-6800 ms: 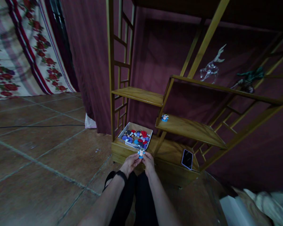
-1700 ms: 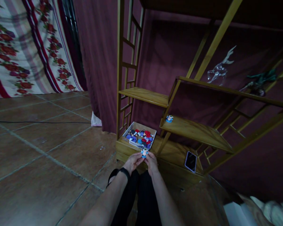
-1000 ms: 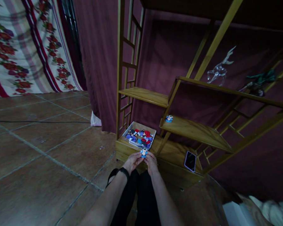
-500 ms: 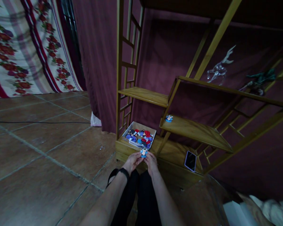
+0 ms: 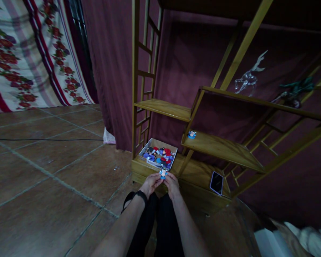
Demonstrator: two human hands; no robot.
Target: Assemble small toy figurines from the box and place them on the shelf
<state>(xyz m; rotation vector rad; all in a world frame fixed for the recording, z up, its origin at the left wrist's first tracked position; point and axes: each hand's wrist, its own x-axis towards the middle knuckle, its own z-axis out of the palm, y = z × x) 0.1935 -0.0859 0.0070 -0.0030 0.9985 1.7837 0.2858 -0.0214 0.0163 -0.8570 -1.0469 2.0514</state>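
Note:
Between my fingertips is a small blue and white figurine (image 5: 163,174) on a blue base, held upright just in front of the box. My left hand (image 5: 151,183) pinches it from the left side. From the right, the fingers of my right hand (image 5: 172,183) close on it too. A shallow white box (image 5: 174,150) full of small figurines, with red, purple, blue and black parts, sits on the lowest board. A similar blue figurine (image 5: 192,134) stands at the left end of the middle shelf (image 5: 219,148).
The wooden shelf unit (image 5: 135,78) has slanting bars. A phone or tablet (image 5: 216,183) lies on the bottom board to the right. Higher up stand a clear deer ornament (image 5: 247,79) and a dark green figure (image 5: 296,91). A cable (image 5: 45,139) crosses the tiled floor.
Almost nothing differs. Both hands hold the blue figurine in the same place, and the view has shifted very slightly.

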